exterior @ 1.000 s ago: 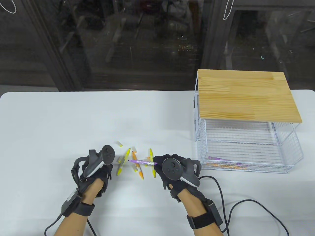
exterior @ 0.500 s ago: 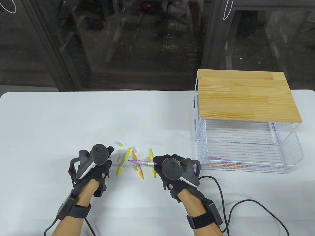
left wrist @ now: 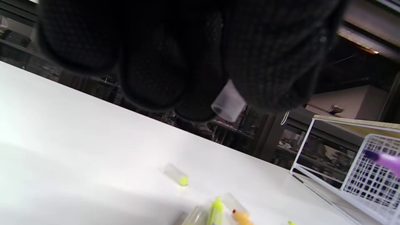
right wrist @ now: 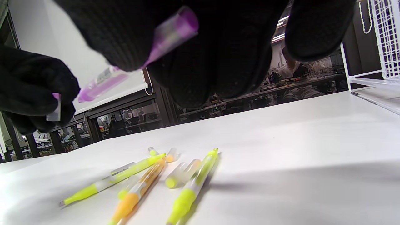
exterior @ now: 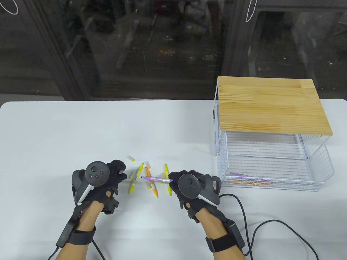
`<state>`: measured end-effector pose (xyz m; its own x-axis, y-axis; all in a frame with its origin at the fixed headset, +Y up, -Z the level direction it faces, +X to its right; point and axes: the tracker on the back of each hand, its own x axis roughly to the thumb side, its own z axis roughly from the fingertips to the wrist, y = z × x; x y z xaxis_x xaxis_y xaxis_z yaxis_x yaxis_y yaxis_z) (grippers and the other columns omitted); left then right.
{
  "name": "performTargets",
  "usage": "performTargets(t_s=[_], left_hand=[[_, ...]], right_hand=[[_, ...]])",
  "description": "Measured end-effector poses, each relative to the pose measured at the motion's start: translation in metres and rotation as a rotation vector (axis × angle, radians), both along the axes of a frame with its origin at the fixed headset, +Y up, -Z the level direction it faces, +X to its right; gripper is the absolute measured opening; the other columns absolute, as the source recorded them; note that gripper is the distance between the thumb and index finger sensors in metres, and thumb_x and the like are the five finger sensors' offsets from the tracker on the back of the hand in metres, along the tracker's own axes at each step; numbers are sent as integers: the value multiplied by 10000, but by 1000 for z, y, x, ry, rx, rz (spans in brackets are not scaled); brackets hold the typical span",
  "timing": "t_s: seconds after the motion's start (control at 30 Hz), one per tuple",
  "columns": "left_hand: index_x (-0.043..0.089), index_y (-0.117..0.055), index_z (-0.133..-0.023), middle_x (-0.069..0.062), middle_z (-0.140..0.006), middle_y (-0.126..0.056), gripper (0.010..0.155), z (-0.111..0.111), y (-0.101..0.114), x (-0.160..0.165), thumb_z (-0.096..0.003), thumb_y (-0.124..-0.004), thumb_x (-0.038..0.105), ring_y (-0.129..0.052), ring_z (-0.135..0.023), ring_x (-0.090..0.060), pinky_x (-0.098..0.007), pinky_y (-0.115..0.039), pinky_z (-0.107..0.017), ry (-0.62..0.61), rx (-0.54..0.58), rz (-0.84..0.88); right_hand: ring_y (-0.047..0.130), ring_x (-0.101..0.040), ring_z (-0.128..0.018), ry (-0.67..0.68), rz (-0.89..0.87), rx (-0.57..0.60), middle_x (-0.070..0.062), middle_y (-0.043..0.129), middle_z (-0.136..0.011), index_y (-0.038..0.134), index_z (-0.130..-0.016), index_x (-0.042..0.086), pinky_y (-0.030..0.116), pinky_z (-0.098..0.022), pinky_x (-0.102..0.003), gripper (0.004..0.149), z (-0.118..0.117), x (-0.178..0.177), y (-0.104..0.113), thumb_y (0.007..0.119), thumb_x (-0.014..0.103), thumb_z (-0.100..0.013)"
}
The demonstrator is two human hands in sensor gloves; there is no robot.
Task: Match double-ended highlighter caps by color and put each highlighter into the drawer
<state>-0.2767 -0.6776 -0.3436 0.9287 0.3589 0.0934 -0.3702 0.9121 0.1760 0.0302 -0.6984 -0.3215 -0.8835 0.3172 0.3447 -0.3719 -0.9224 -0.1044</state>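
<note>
The right hand [exterior: 187, 187] grips a purple highlighter [exterior: 154, 178] by one end, its bare tip aimed toward 9 o'clock, lifted off the table [exterior: 54, 130]. Facing it from 9 o'clock, the left hand [exterior: 108, 181] pinches a small clear cap with a purple end [exterior: 121, 171] between thumb and fingertips; a gap remains between cap and tip. In the left wrist view the cap's open mouth [left wrist: 228, 103] pokes out below the curled fingers.

Under and between the hands lies a loose cluster: 2 yellow highlighters [exterior: 135, 178] [exterior: 167, 179], an orange highlighter [exterior: 151, 184] and a few clear caps beside them. One yellow-tipped cap [exterior: 131, 158] lies apart at about 11 o'clock of the cluster.

Toward 3 o'clock stands a white wire drawer [exterior: 271, 173], pulled open under a wooden top [exterior: 271, 105], with purple and orange highlighters [exterior: 249, 181] lying along its front edge
</note>
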Motion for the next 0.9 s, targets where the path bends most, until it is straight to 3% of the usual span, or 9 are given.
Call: performTargets(t_s=[0.23,0.5,0.9], left_hand=[[395,-924,-698,69,-639,-1061,405,3,4,3,-295,-955,427,-1045,-512,-220,-483,-899,-411,-49,40,45],[317,-905,-746,4,-713,-1079,387,-4,-13,-9,-360,-894,338,-1066,-507,-266,-500,-903,-382,-49,-124,397],[309,-909,-756,-4,-705,-1090,391,-5,-22,1,-367,-876,331,-1076,-480,-263,-494,-909,-367,-109,-197,478]], right_hand=[[970,-289,-632,-2,-5,6,-13,990,-754,896,-838,272,735,-540,-591,436,0,1,0,831,413,-430],[967,-288,-637,6,-18,15,-7,985,-760,889,-841,286,733,-544,-593,432,0,0,0,832,408,-431],[969,-285,-635,11,-38,38,-3,986,-758,887,-841,292,734,-545,-591,431,1,0,0,830,411,-431]])
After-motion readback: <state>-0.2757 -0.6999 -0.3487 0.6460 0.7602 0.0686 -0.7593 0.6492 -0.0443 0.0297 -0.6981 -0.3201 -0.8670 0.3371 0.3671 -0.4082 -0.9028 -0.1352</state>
